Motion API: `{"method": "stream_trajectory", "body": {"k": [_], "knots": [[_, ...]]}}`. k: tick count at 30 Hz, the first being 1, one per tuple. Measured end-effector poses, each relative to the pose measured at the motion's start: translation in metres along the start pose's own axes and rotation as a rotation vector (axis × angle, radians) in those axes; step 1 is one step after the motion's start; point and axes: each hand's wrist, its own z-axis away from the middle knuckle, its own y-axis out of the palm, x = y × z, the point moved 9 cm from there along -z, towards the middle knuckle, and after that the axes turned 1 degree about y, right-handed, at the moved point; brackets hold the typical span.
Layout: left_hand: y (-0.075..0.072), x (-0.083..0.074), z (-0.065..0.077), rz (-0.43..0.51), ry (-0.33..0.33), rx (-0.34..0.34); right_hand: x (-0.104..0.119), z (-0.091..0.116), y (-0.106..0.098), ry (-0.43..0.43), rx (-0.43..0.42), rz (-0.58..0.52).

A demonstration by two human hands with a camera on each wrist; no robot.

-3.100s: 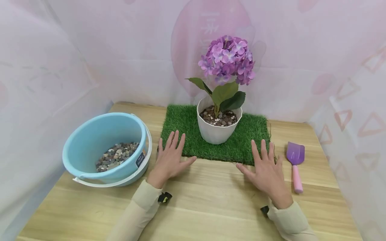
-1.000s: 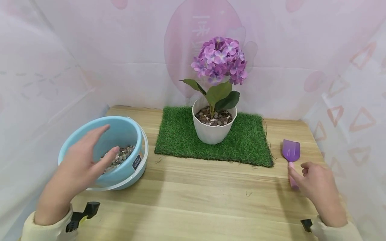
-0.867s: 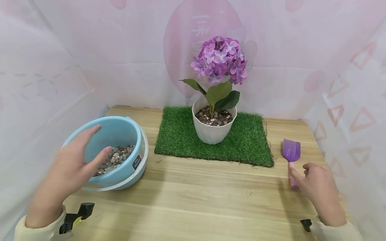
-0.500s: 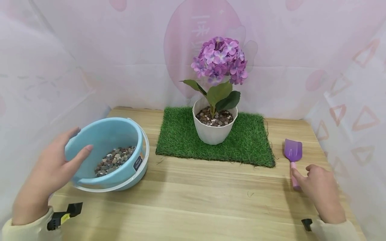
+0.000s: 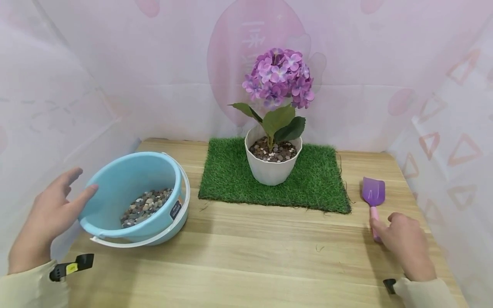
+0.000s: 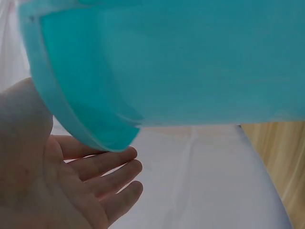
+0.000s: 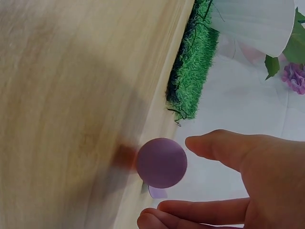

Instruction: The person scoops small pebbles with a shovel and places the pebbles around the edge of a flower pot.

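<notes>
A light blue bucket (image 5: 132,179) with a white handle stands at the left of the table, pebbles (image 5: 146,207) lying in its bottom. My left hand (image 5: 50,214) is beside the bucket's left rim, fingers fairly straight and spread; in the left wrist view they extend just below the rim (image 6: 71,119). On the right lies a small shovel (image 5: 373,191) with a purple blade and a pink handle. My right hand (image 5: 404,241) hovers at that handle (image 7: 162,163), thumb on one side and fingers on the other, with gaps between them and the handle in the right wrist view.
A white pot (image 5: 271,171) holding a purple hydrangea (image 5: 279,77) and pebbles stands on a green turf mat (image 5: 227,179) at the back middle. Pale printed cloth (image 5: 173,107) walls the table (image 5: 250,256) at the back and sides.
From lying by the mat, both hands moved outward. My left hand crossed over the bucket to its left side. My right hand came to the shovel handle and lowered slightly. Bucket and shovel stayed put.
</notes>
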Motion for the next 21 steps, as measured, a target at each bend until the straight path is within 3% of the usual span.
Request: {"method": "stream_trajectory", "body": {"k": [7,13,21], "knots": [[0.015,0.017,-0.010,0.178,-0.027,0.038,-0.001,-0.005,0.008,-0.009,0.020,-0.009],[0.025,0.023,-0.015,0.256,-0.061,0.067,-0.001,-0.008,0.016,-0.016,0.027,-0.006],[0.028,0.023,-0.025,0.406,-0.062,0.035,0.002,-0.011,0.017,-0.010,0.010,-0.004]]}}
